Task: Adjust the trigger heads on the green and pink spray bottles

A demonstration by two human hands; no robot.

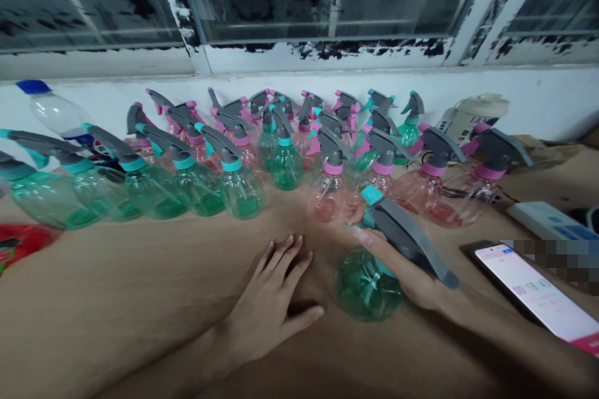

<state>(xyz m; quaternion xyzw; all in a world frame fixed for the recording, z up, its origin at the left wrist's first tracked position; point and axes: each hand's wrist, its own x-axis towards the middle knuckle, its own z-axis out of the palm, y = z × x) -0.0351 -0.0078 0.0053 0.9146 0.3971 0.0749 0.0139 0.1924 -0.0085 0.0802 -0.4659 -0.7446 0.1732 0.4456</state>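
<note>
My right hand (407, 271) is wrapped round the neck of a green spray bottle (367, 290) with a grey and teal trigger head. That bottle stands near me, slightly tilted, and the hand partly hides its neck. My left hand (271, 299) lies flat on the brown table (140, 299), fingers spread, holding nothing, to the left of the bottle. Beyond it stand a row of green spray bottles (243, 196) on the left and pink spray bottles (327, 196) on the right. A lone green spray bottle (286, 165) stands between the two rows.
More spray bottles line the white wall (538, 100). A phone (533, 293) showing a timer lies at right, below a white power strip (556, 221). A clear plastic bottle (58, 112) with a blue cap, a red packet (25, 243) and a cream container (472, 115) are at the sides.
</note>
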